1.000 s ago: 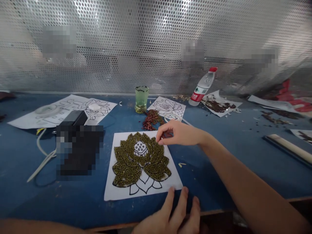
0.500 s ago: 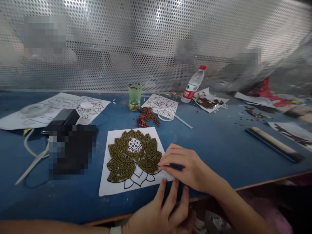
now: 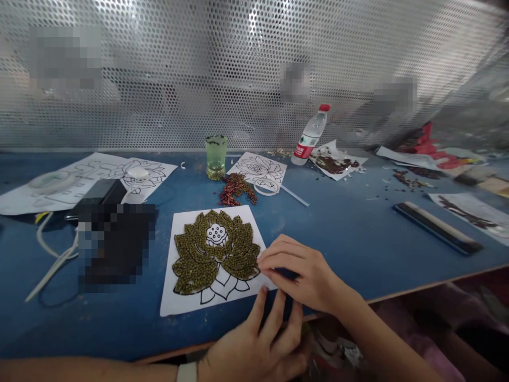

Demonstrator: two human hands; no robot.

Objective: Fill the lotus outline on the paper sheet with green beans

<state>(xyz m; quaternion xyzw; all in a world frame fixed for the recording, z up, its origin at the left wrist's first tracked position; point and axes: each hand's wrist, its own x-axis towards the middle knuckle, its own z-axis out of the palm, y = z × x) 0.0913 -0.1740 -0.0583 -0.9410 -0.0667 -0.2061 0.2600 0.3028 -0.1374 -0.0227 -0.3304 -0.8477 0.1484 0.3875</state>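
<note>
head cam | right hand (image 3: 304, 270) curled, fingertips pinched at right edge of the white paper sheet with green-bean lotus mosaic (image 3: 214, 254) on blue table (image 3: 358, 233) | left hand (image 3: 258, 347) open, fingers spread, touching sheet's near corner

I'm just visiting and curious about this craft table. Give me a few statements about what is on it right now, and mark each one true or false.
1. The lotus picture is mostly covered with green beans. True.
2. The right hand rests at the picture's right edge. True.
3. The green cup lies tipped over. False: it stands upright.
4. The water bottle has a blue cap. False: the cap is red.
5. The left hand has its fingertips at the sheet's near right corner. True.
6. The red pile lies on the bean picture. False: it lies on the blue table behind it.
</note>
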